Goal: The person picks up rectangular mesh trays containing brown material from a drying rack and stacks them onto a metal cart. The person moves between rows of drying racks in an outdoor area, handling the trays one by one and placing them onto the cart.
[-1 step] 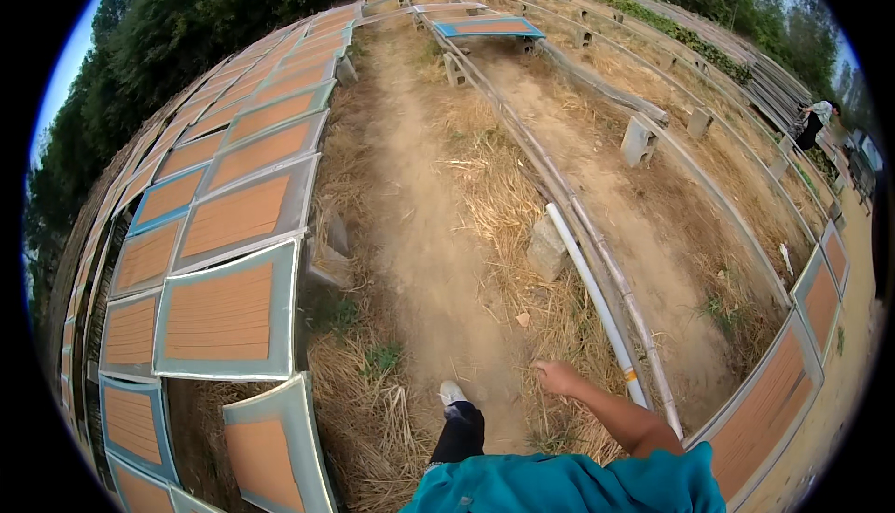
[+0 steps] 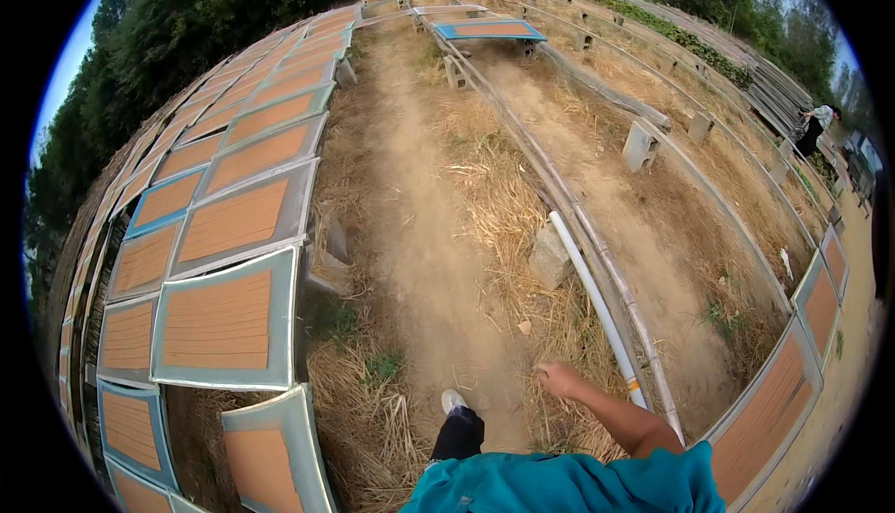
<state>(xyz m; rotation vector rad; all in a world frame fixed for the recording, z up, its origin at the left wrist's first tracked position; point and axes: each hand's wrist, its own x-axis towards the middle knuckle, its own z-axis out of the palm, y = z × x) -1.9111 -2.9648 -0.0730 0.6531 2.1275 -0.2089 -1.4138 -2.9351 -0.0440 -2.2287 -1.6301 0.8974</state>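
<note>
My right hand (image 2: 559, 380) hangs in front of my body over dry straw, its fingers curled in. Nothing shows in it, and it touches nothing I can see. Nearest to it lies a white pipe (image 2: 597, 303), slanting beside a long bamboo pole (image 2: 611, 271). My left hand is out of view. To my left are rows of framed screens, each bearing a brown-orange sheet with lines across it. The closest are a pale-framed screen (image 2: 224, 320) and a tilted screen (image 2: 270, 457) below it.
A dirt path (image 2: 415, 224) runs ahead between the screens and the poles. Concrete blocks (image 2: 640, 147) prop up long rails. A blue-framed screen (image 2: 489, 28) rests on poles far ahead. More screens (image 2: 769, 420) stand at right. Another person (image 2: 818, 129) bends at far right.
My view has shifted very slightly, with the ground a little lower in the picture. My right hand stays in the same curled pose.
</note>
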